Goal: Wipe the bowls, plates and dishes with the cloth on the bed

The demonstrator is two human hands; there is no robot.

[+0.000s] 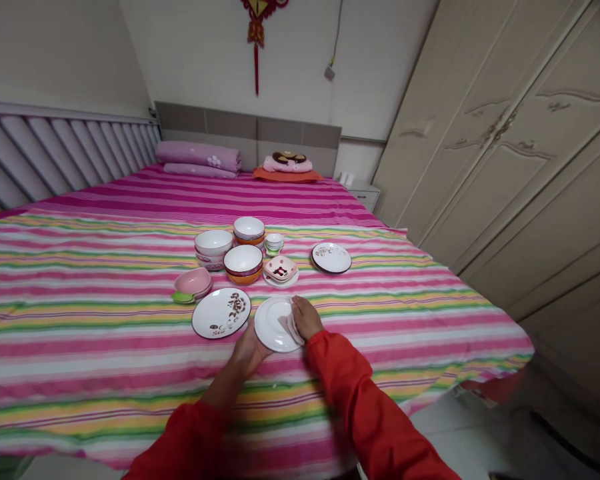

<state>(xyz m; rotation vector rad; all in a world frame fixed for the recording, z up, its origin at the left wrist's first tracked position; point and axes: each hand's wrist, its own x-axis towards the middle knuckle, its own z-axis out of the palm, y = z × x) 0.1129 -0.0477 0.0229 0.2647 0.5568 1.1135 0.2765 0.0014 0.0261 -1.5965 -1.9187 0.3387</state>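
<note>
White plate (271,325) partly under cloth (289,327)

A bed with a pink striped cover (105,347) fills the room. Behind the bed is a gray padded headboard (247,127). A tall cream wardrobe with carved doors (500,153) stands right of the bed, and a white tile floor (460,433) lies beside it.

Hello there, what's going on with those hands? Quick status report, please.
Left hand gripping white plate at its rim. Right hand pressing cloth against it. Brown-flowered plate close beside, on striped bedspread.
</note>
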